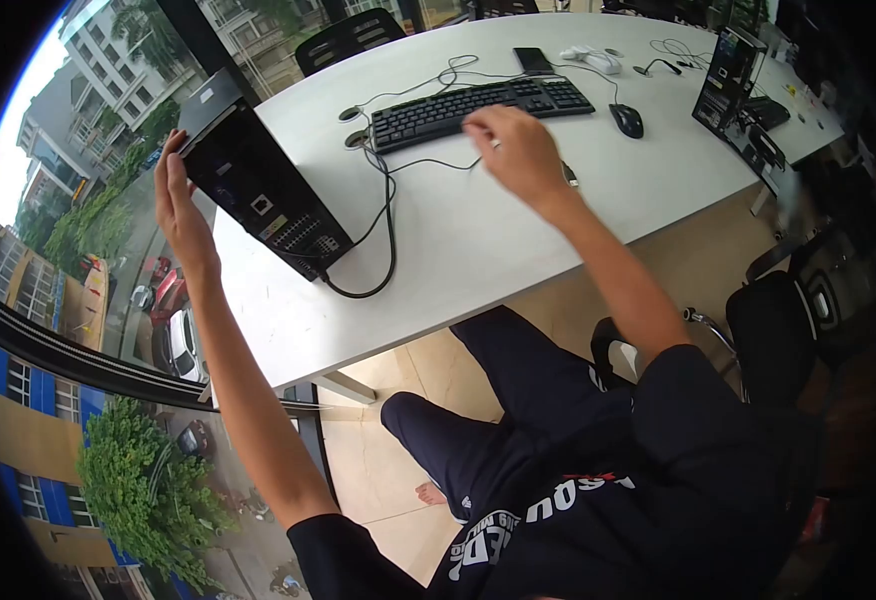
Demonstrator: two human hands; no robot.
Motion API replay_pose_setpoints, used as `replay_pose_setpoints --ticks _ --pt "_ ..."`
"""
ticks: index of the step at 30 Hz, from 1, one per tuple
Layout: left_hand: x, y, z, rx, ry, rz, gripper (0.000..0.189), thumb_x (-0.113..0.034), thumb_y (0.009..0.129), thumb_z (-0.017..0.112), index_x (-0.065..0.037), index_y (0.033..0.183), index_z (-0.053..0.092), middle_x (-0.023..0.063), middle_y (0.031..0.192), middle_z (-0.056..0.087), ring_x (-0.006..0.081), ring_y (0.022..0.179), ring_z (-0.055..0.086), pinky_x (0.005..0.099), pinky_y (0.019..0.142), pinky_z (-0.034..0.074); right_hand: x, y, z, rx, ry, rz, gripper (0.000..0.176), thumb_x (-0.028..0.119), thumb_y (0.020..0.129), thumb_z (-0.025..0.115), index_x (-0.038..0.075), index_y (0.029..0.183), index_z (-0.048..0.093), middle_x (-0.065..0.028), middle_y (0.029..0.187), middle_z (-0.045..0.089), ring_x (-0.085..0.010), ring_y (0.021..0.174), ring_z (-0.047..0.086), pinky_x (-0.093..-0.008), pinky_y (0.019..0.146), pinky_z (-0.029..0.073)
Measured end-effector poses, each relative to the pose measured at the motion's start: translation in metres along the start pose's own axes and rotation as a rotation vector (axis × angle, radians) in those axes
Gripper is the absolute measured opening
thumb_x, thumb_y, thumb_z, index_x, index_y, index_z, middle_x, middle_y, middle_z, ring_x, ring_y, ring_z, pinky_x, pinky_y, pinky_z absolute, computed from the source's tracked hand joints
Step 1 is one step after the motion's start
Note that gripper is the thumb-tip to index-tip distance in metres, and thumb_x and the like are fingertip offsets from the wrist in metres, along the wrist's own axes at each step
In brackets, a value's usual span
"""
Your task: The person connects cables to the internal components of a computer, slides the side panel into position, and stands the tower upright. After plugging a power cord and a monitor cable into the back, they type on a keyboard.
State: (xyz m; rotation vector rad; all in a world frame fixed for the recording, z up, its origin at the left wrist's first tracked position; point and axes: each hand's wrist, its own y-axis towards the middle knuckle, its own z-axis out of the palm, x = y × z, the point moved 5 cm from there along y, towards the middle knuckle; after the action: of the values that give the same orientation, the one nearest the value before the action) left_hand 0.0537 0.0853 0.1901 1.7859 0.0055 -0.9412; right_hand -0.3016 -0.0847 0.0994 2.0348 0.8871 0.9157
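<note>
A black computer tower (268, 190) stands at the left of the white table, its back panel of ports facing me. My left hand (180, 195) lies along the tower's left side near the top, fingers stretched out against it. A thick black cable (392, 230) loops from the low part of that panel across the tabletop. Over the table, just in front of the black keyboard (478, 112), my right hand (520, 150) has its fingers curled together. A thin cable (438, 162) runs up to these fingers; whether they grip it is hidden. A small plug (571, 178) shows beside the right wrist.
Right of the keyboard lies a black mouse (627, 120); behind it are a phone (533, 61) and a white bundle (593, 60). Another computer tower (728, 80) stands at the table's right. An office chair (773, 325) is at the right, and a window borders the left.
</note>
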Motion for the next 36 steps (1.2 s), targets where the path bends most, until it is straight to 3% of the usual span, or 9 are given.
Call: replay_pose_setpoints --ticks 3,7,12,15,19,24,28,31,36 --pt "0.009 0.003 0.002 -0.026 -0.022 0.022 0.048 -0.045 0.113 0.045 -0.012 0.141 0.067 0.0082 0.15 0.062 0.0223 0.139 0.054 0.0414 0.116 0.034 -0.107 -0.025 -0.035 0.338 -0.386 -0.093 0.026 -0.001 0.091 0.063 0.009 0.111 0.076 -0.0084 0.127 0.071 -0.0281 0.112 0.068 -0.042 0.089 0.06" --pt "0.012 0.003 0.007 -0.081 -0.054 0.051 0.046 -0.041 0.114 0.042 -0.012 0.139 0.068 0.0102 0.148 0.062 0.0217 0.14 0.053 0.0395 0.118 0.034 -0.146 -0.056 -0.053 0.713 -0.384 -0.393 0.034 -0.002 0.089 0.065 0.011 0.119 0.074 -0.0054 0.136 0.067 -0.0274 0.123 0.064 -0.04 0.096 0.059" --pt "0.013 0.002 0.011 -0.106 -0.111 0.034 0.046 -0.039 0.114 0.041 -0.009 0.137 0.068 0.0089 0.148 0.062 0.0202 0.138 0.054 0.0365 0.117 0.035 -0.127 -0.049 -0.042 0.845 -0.302 -0.584 0.024 0.005 0.094 0.069 0.008 0.117 0.071 -0.0064 0.134 0.069 -0.0287 0.123 0.064 -0.0404 0.101 0.054" --pt "-0.002 -0.003 0.01 -0.112 -0.051 0.033 0.043 -0.034 0.115 0.042 -0.006 0.137 0.067 0.0112 0.146 0.063 0.022 0.139 0.053 0.0356 0.12 0.032 -0.088 -0.043 -0.04 0.69 -0.053 -0.463 0.015 0.01 0.097 0.07 0.005 0.111 0.07 -0.0086 0.131 0.07 -0.029 0.122 0.064 -0.0425 0.102 0.052" --pt "0.004 -0.002 0.01 -0.122 -0.101 0.094 0.04 -0.031 0.115 0.046 -0.003 0.135 0.067 0.0125 0.143 0.064 0.0227 0.139 0.053 0.0351 0.122 0.031 0.012 -0.027 -0.026 0.576 0.458 -0.173 0.013 0.009 0.1 0.067 -0.002 0.108 0.068 -0.0142 0.106 0.073 -0.0228 0.09 0.071 -0.0337 0.082 0.055" --pt "0.003 -0.003 0.007 -0.066 -0.023 0.104 0.046 -0.045 0.112 0.045 -0.017 0.141 0.067 0.0067 0.149 0.061 0.0221 0.136 0.053 0.0432 0.11 0.037 0.12 -0.013 0.032 0.448 0.834 -0.106 0.019 0.012 0.102 0.067 -0.005 0.104 0.074 -0.0099 0.08 0.071 -0.0133 0.062 0.062 -0.0282 0.058 0.048" --pt "-0.001 -0.005 0.002 -0.03 -0.037 0.091 0.043 -0.04 0.113 0.048 -0.011 0.139 0.067 0.0092 0.145 0.063 0.0204 0.132 0.055 0.0365 0.112 0.039 0.163 0.0 0.067 0.373 0.739 -0.012 0.022 0.016 0.102 0.07 -0.005 0.104 0.078 -0.0117 0.072 0.072 -0.0141 0.058 0.063 -0.029 0.056 0.048" --pt "-0.001 -0.004 0.003 -0.029 -0.113 0.103 0.038 -0.032 0.114 0.052 -0.005 0.136 0.067 0.0134 0.147 0.061 0.0219 0.136 0.055 0.0326 0.115 0.039 0.181 0.01 0.077 0.215 0.636 -0.028 0.025 0.02 0.101 0.067 -0.001 0.092 0.078 -0.0162 0.072 0.073 -0.0306 0.058 0.068 -0.0389 0.057 0.053" --pt "0.003 -0.004 0.004 -0.048 -0.158 0.122 0.037 -0.031 0.113 0.054 -0.005 0.135 0.068 0.0119 0.146 0.061 0.0187 0.129 0.057 0.0306 0.11 0.041 0.197 0.017 0.076 0.029 0.476 -0.113 0.026 0.021 0.099 0.069 0.002 0.084 0.076 -0.0132 0.07 0.072 -0.0305 0.057 0.068 -0.0394 0.055 0.053"
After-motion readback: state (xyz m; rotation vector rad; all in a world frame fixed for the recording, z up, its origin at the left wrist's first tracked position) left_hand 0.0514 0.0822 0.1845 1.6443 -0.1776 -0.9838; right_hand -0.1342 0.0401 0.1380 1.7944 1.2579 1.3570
